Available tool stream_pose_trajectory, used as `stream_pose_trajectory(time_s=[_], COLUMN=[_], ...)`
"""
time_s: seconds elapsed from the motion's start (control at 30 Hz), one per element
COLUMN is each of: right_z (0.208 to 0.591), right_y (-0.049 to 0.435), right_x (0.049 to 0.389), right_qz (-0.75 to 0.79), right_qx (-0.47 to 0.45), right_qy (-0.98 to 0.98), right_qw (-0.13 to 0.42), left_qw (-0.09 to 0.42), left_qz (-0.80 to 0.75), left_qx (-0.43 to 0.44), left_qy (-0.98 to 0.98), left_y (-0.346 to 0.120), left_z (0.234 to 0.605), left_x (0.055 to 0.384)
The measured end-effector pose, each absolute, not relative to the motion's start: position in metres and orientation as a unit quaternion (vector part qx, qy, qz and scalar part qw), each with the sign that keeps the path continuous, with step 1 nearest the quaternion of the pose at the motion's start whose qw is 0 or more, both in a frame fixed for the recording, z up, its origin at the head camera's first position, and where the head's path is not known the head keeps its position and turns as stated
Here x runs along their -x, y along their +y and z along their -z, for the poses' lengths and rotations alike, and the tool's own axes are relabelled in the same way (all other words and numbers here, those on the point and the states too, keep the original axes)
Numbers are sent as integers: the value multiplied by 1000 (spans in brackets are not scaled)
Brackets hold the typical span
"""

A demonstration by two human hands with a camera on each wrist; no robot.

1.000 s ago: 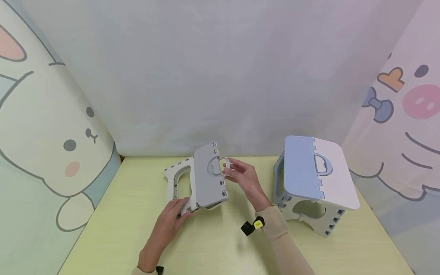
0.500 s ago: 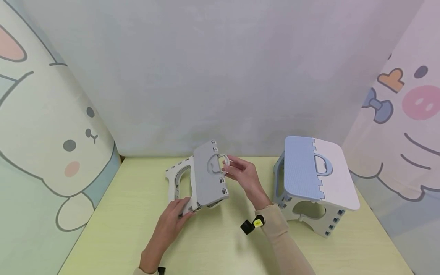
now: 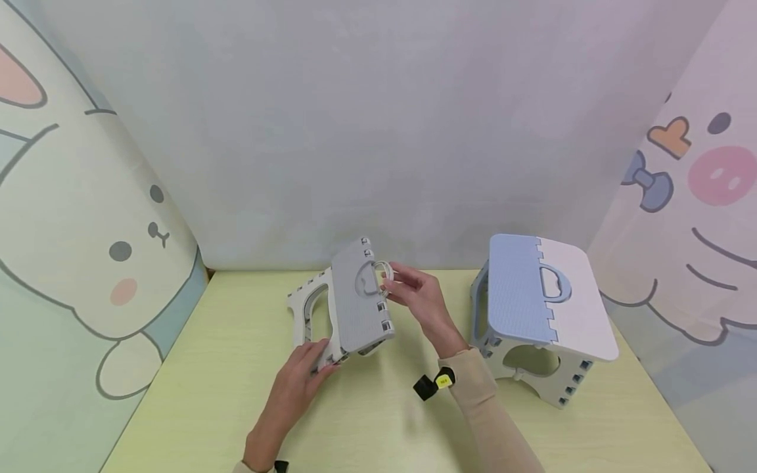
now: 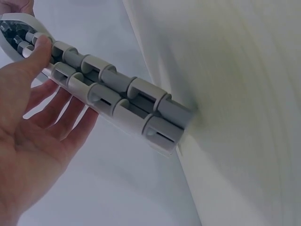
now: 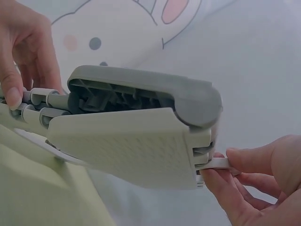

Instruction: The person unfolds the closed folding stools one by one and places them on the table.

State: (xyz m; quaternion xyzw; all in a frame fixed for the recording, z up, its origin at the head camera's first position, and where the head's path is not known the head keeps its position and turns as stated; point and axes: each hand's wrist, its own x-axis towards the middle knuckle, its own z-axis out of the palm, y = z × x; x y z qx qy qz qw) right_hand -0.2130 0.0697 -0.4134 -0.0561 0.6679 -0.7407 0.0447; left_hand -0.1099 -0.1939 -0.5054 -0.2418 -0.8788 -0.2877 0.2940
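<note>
A grey and white folding stool (image 3: 357, 305), folded flat, is held aslant over the left-middle part of the table. My left hand (image 3: 292, 387) grips its leg section from the near side; in the left wrist view the thumb lies over the hinge knuckles (image 4: 113, 82) and the fingers wrap beneath. At the seat end, my right hand (image 3: 421, 299) pinches the white carry handle (image 3: 387, 269) between thumb and fingers. The right wrist view shows that pinch on the handle (image 5: 217, 163) and the two seat halves, grey above and white below, lying close together with a narrow gap.
A second folding stool (image 3: 523, 289), blue and white, stands unfolded on the right of the table (image 3: 225, 341). A pale curtain (image 3: 378, 131) hangs behind, and cartoon-printed walls (image 3: 89, 217) rise on both sides.
The grey and white stool has tilted slightly more, its seat end rising a little and its leg end shifting right. Both hands keep their hold and move with it. The blue stool stays put.
</note>
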Motion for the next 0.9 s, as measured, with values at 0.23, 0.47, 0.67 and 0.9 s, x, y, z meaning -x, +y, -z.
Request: stream_pose_trajectory(time_s=[0.23, 0.47, 0.67, 0.9], right_z=[408, 401, 397, 394], right_y=[69, 67, 66, 65], right_x=[213, 212, 213, 214], right_qz=[744, 746, 747, 751], right_qx=[69, 82, 88, 105], right_qy=[663, 659, 658, 650], right_qw=[44, 46, 46, 51], left_qw=[291, 288, 301, 302], left_qz=[295, 298, 299, 311], left_qx=[233, 224, 233, 230], left_qy=[-880, -882, -875, -872], left_y=[-191, -188, -187, -184], left_z=[503, 502, 504, 505], left_x=[108, 106, 106, 106])
